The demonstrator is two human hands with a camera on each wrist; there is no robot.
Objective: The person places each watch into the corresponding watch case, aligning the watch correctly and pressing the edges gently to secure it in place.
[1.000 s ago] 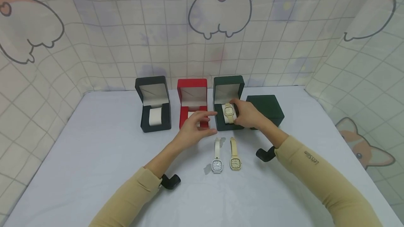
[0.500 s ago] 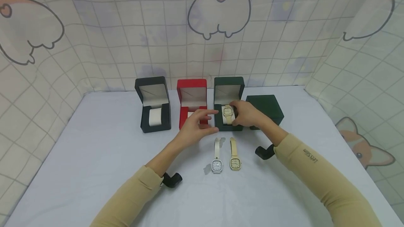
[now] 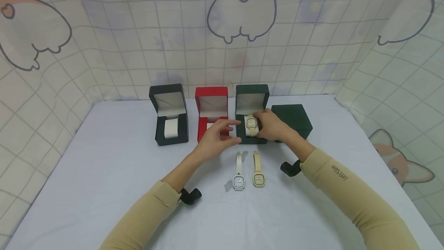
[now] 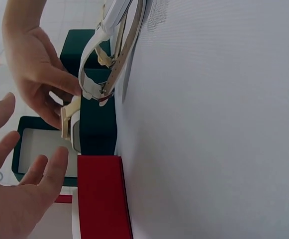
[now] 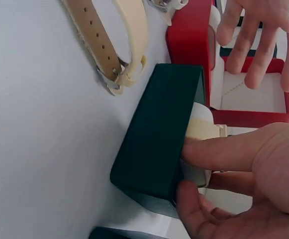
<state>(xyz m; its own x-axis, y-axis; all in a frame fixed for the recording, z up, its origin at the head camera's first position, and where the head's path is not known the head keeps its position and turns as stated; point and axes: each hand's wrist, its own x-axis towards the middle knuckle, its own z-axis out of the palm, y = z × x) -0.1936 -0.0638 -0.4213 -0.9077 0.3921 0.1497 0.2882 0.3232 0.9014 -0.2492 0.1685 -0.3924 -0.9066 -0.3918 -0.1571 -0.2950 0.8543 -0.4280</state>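
Observation:
At the open dark green watch box (image 3: 249,141), my right hand (image 3: 274,124) holds a cream-strapped, gold-cased watch (image 3: 251,123) that wraps a white cushion in the box. The right wrist view shows the thumb (image 5: 224,149) against the strap and other fingers curled at the box's side. My left hand (image 3: 216,138) hovers over the front of the open red watch box (image 3: 211,91), fingers spread, holding nothing; its fingertips point toward the green box. On the cloth in front lie a white-strapped watch (image 3: 238,181) and a second cream-strapped watch (image 3: 258,179).
An open black watch box (image 3: 167,90) with a bare white cushion (image 3: 171,128) stands at the left of the row. A closed dark green box (image 3: 290,117) is beside my right wrist. White cloth covers the table (image 3: 114,157); a tile-patterned curtain (image 3: 187,49) hangs behind.
The watch in the green box sits slightly lower, with my right hand still on it. My left hand has shifted a little to the right toward that box.

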